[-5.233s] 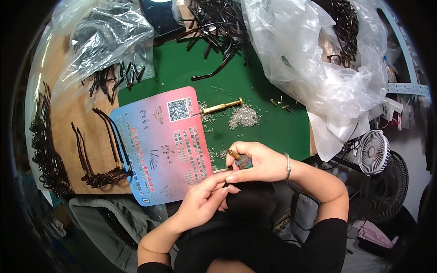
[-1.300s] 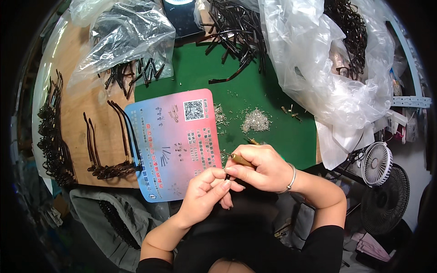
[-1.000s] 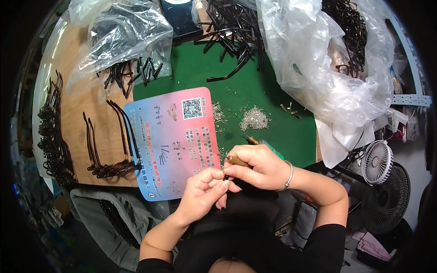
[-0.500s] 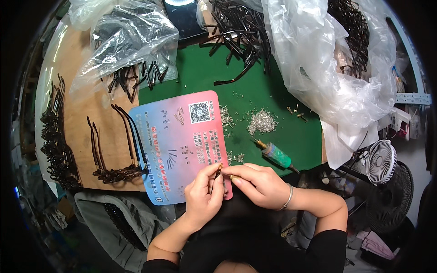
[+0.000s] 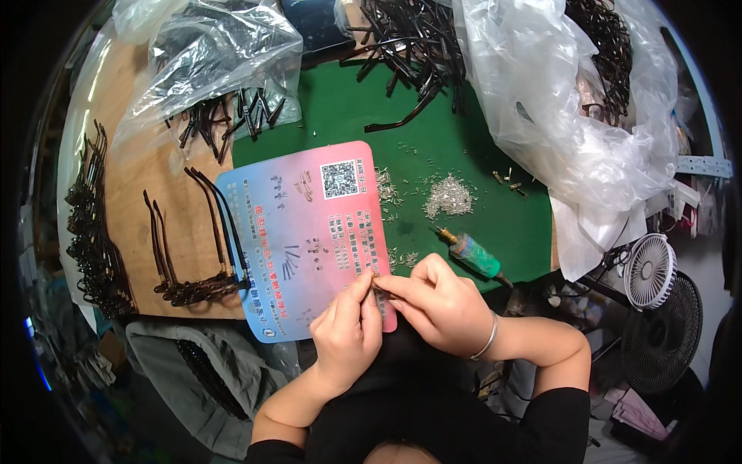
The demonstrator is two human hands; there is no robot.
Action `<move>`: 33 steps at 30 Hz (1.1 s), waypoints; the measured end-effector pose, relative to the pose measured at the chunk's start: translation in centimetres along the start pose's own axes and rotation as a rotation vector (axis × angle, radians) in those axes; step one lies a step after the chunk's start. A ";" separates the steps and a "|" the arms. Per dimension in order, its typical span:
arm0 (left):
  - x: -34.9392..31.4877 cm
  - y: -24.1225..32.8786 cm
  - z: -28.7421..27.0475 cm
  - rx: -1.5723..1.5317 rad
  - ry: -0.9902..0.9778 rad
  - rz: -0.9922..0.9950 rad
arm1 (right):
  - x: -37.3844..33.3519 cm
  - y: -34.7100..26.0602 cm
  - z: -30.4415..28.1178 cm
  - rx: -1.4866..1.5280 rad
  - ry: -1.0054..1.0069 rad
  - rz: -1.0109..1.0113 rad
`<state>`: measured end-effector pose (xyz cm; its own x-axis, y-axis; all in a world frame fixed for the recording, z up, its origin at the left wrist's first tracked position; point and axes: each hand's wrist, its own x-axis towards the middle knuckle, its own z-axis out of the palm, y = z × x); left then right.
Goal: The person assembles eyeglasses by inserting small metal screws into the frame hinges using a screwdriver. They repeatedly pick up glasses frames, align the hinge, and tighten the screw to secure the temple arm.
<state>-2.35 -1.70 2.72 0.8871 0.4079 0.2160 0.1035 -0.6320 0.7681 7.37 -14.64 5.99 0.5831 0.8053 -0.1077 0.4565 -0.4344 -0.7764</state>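
A small dark piece (image 5: 376, 281) is at the fingertips, over the lower right corner of the pink-and-blue mat (image 5: 309, 220). The left hand (image 5: 345, 332) grips it between thumb and bent fingers. The right hand (image 5: 437, 309) has its fingers bent in toward the piece; whether they grip anything, I cannot tell. Right of the mat lie a green tool (image 5: 479, 257) with a brass-coloured tip and, farther up, a heap of tiny silvery parts (image 5: 450, 196). Dark glasses frames (image 5: 202, 291) stand just left of the mat.
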 end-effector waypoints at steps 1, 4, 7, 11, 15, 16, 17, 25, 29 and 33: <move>0.1 0.0 0.0 0.012 0.007 0.016 | -0.1 -0.1 0.3 -0.011 0.073 -0.030; 0.1 0.3 0.1 0.006 0.022 0.027 | -0.4 0.4 1.2 -0.033 0.213 -0.122; 0.0 0.5 0.1 0.002 0.049 0.022 | -0.6 1.6 1.3 0.049 0.158 -0.153; -0.4 0.5 0.0 0.051 0.026 0.035 | -0.4 1.9 1.2 0.406 -0.060 0.090; -0.5 0.2 0.4 0.094 0.009 0.049 | -0.7 1.7 2.1 0.180 0.093 -0.030; -0.6 0.0 0.5 0.079 0.012 0.024 | -0.6 1.4 2.2 0.100 0.130 -0.052; -0.8 -0.1 0.6 0.064 0.014 0.000 | -0.4 0.9 2.2 0.020 0.167 -0.073; -1.1 -1.3 2.0 -0.006 0.043 -0.066 | 0.1 2.0 2.6 -0.009 0.110 -0.055; -1.1 -1.4 2.1 -0.026 0.057 -0.068 | 1.2 2.3 1.8 0.347 -0.154 0.299; -0.9 -1.3 2.1 -0.027 0.058 -0.073 | 1.0 2.0 2.0 0.107 -0.032 0.127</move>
<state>-2.39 -2.63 0.26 0.8500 0.4902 0.1927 0.1542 -0.5814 0.7989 7.49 -13.92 3.03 0.6089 0.7599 -0.2278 0.3056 -0.4897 -0.8166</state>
